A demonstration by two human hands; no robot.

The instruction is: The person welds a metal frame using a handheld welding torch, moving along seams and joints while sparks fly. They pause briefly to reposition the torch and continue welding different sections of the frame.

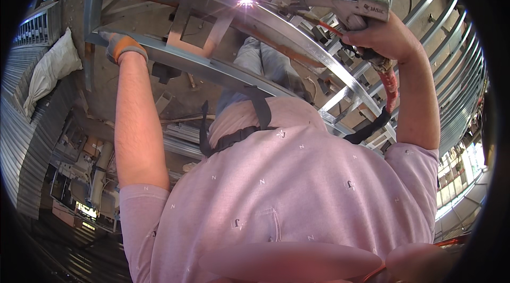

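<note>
My bare right hand [392, 39] is closed round the grip of a grey, pistol-shaped welding gun [342, 2]. Its nozzle points left at a curved steel rail [297, 36], where a bright violet-white glare and several orange sparks hide the spot it touches. A red and black cable [389, 87] runs down from the grip past my right forearm. On the left, my left hand [125, 46], in an orange and grey glove, grips a straight steel beam [194, 62] near the frame's corner; its fingertips are partly hidden. Both metal members belong to one frame across my legs.
A white sack [56, 70] lies at the far left by corrugated metal sheets [24, 166]. Long curved metal bars [451, 44] fill the right side. Machinery parts [98, 171] stand at the lower left, and metal offcuts lie on the floor beneath the frame.
</note>
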